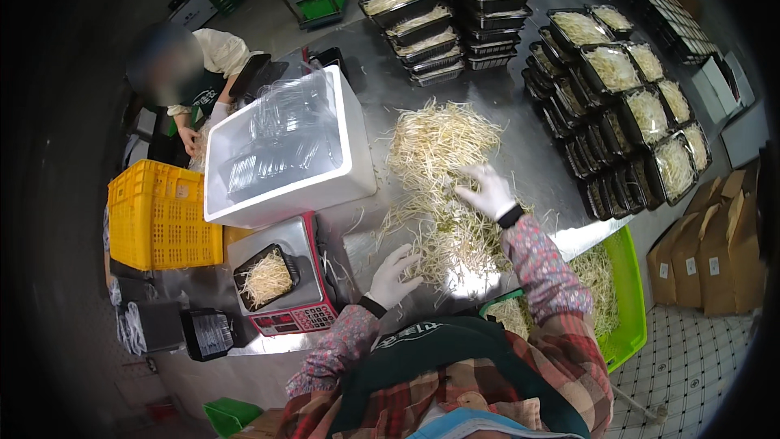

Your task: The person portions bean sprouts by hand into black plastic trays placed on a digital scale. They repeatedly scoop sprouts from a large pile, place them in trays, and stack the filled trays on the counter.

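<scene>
A loose heap of bean sprouts spreads over the metal table in front of me. My right hand, in a white glove, lies at the heap's right side with its fingers stretched out and touching the sprouts. My left hand, gloved the same way, is at the near left edge of the heap. Its fingers are apart and nothing shows in them. Left of it, a black plastic tray filled with sprouts rests on a red scale with a metal plate.
A white foam box holds clear plastic lids. Beside it are a yellow crate and a co-worker. Stacked packed trays stand at the back, more at the right. A green tub of sprouts is near right.
</scene>
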`<state>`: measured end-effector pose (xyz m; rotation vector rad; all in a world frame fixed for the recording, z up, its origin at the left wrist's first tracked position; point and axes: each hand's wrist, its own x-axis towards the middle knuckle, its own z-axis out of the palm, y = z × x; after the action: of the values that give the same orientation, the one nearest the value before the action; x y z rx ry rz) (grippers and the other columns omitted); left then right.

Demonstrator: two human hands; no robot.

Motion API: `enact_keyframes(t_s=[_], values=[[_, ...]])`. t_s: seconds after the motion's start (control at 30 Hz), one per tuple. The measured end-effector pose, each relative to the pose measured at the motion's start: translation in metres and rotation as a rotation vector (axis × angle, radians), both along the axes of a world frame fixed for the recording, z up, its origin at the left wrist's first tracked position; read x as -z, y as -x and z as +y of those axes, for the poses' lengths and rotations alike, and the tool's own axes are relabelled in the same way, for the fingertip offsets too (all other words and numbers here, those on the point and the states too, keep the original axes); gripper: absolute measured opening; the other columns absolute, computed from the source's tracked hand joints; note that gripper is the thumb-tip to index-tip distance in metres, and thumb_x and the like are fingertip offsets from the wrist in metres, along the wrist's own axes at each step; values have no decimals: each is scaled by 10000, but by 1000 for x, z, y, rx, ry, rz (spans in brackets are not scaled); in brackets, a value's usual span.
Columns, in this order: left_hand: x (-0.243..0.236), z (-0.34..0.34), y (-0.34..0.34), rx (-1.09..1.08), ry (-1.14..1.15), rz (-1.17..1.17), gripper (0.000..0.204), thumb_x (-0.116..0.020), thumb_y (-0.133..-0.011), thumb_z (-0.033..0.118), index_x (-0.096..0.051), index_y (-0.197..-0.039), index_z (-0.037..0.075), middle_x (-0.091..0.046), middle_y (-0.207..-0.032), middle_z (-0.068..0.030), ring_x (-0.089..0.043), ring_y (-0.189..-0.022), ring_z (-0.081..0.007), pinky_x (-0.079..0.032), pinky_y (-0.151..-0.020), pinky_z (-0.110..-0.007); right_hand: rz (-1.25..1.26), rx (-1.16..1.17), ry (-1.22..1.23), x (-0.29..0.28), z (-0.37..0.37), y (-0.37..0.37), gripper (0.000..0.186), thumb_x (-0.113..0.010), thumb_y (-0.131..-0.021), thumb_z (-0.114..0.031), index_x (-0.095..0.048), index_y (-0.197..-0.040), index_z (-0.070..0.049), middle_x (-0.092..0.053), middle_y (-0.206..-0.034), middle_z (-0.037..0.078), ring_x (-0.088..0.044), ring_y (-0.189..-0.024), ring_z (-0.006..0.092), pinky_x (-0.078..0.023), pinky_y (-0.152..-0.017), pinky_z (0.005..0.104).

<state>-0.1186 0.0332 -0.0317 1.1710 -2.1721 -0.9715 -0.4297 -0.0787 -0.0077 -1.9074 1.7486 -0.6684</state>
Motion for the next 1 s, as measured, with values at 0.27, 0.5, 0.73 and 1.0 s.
enact_keyframes(t_s=[0.27, 0.5, 0.73, 1.0], values=[[3, 15, -12, -157, -31, -33, 732, -813, -751, 278, -497, -1384, 91, -434, -1440, -182, -407, -1339, -361, -356, -1096, -441, 622, -199, -176, 21, -184, -29, 1456, -897, -449, -571, -20, -1569, -257, -48, -1622, 200, -108, -1471, 459, -226, -1125, 635], [53, 39, -25, -197, -42, -365, 1153, -769, -627, 671, -294, -1509, 101, -154, -1572, -267, -65, -1459, -484, -55, -1100, -711, 527, -369, -316, 41, -217, -31, 1249, -906, -480, -420, -243, -1519, -216, -414, -1431, 242, -460, -1265, 454, -445, -997, 518], [72, -30, 53, -45, 86, -433, 1104, -716, -693, 661, -254, -1524, 101, -119, -1594, -238, -27, -1461, -491, -22, -1097, -717, 314, -228, -307, 33, -167, -28, 805, -757, -652, -277, -468, -1400, -210, -594, -1227, 220, -613, -1082, 383, -505, -914, 445], [42, -47, 84, 41, -50, -108, 944, -775, -738, 397, -313, -1515, 125, -159, -1588, -226, -104, -1469, -444, -136, -1173, -556, -116, -48, -24, -43, -116, 36, 776, -812, -612, -250, -553, -1334, -129, -704, -1062, 181, -680, -986, 316, -521, -875, 374]])
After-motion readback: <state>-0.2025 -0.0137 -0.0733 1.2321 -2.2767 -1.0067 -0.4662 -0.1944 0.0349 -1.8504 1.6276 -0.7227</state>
